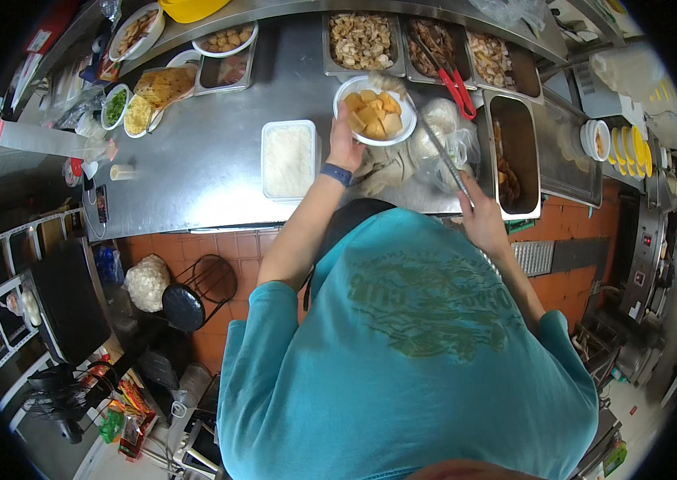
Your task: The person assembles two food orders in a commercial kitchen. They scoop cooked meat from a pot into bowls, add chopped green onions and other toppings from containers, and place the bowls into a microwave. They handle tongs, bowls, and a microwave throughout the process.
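Fingers point(345, 138) grip white bowl point(374, 110) (orange chunks); right hand point(478, 210) holds tongs point(442, 152).

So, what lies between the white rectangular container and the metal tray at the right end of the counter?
In the head view, the left hand holding a white bowl of orange chunks, clear plastic bags, and long tongs in the right hand.

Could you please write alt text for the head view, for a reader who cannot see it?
Seen from above, a person in a teal shirt holds a white bowl of orange food chunks in the left hand and long metal tongs in the right hand, over a steel counter. Metal trays of cooked food line the far edge.
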The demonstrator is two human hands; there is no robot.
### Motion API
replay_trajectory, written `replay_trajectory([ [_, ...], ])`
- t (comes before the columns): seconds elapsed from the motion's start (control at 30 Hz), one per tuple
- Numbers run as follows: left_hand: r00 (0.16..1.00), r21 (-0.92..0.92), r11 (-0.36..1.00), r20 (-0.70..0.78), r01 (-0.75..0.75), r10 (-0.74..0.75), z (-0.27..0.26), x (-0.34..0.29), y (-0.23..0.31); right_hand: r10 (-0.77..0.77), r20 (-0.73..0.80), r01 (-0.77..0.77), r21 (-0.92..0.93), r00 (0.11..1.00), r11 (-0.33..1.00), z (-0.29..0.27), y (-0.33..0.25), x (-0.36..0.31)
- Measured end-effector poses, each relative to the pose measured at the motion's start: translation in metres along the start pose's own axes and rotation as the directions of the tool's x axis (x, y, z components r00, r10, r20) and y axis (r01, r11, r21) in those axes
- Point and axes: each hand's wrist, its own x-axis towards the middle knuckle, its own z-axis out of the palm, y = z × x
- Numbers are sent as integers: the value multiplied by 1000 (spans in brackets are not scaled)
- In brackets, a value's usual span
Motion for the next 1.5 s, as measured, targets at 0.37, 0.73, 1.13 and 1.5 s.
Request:
replay_trajectory([
  [0.37, 999, -51, 998, 5, 38, -38, 7, 3, 0, 149, 25, -144, 451, 988, 881, -1, -6, 14],
  [0.73, 998, -23, 998, 32, 57, -57, -8, 5, -10, 264, 345, -434, 701, 901, 566, 79, -26, 197],
  [1.13, 996, -27, 997, 41, 76, -75, -11, 9, -7, 269, -20, -239, -525, 963, 817, 23, 75, 250],
  [1.5, 997, -40, 998, -42, 57, -59, -19, 16, -12, 8, 61, 9, -260, 998, 966, -26, -35, 193],
])
